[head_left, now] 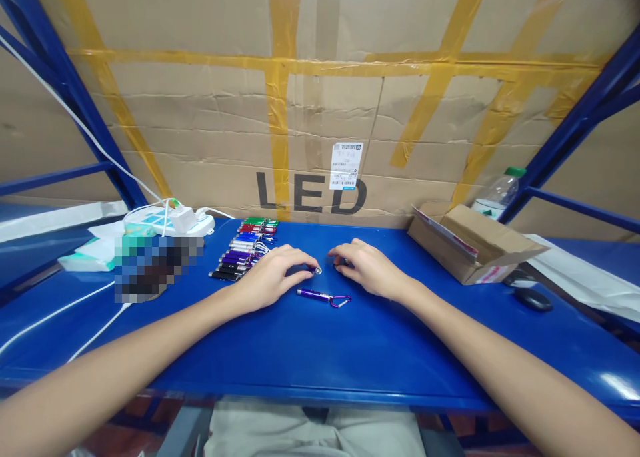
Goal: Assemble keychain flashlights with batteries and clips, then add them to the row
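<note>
My left hand [273, 275] is closed in a pinch on a small flashlight [317, 269], whose silvery end shows past the fingertips. Facing it, my right hand [364, 266] has its fingers curled together around a small dark piece, too hidden to name. Just below the two hands, a purple flashlight [313, 295] with a carabiner clip [341, 301] lies on the blue table [320, 357]. Beside my left hand, several flashlights [240, 257] in black, purple, white, blue, red and green lie in a column.
An open cardboard box [475, 243] stands at the right, with a black mouse [533, 299] and a bottle [500, 193] near it. A power strip [200, 225], cables and a tissue pack [90, 258] lie at the left. Taped cardboard [225, 130] walls the back.
</note>
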Action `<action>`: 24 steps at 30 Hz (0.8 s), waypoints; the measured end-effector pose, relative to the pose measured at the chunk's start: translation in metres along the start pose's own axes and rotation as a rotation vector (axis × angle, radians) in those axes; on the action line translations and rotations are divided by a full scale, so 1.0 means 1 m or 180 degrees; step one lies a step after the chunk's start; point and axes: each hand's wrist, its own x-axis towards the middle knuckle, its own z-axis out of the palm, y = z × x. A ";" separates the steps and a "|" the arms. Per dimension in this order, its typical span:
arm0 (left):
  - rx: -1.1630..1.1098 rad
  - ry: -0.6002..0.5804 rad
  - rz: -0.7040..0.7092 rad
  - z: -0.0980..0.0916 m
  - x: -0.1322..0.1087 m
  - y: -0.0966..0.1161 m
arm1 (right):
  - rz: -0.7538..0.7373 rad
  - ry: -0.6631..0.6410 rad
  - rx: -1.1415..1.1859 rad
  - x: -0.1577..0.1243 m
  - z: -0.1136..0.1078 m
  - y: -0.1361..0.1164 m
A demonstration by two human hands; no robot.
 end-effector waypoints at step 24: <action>0.0207 0.0270 -0.0245 0.000 0.000 -0.003 | -0.0509 0.0429 0.0961 -0.003 -0.012 -0.028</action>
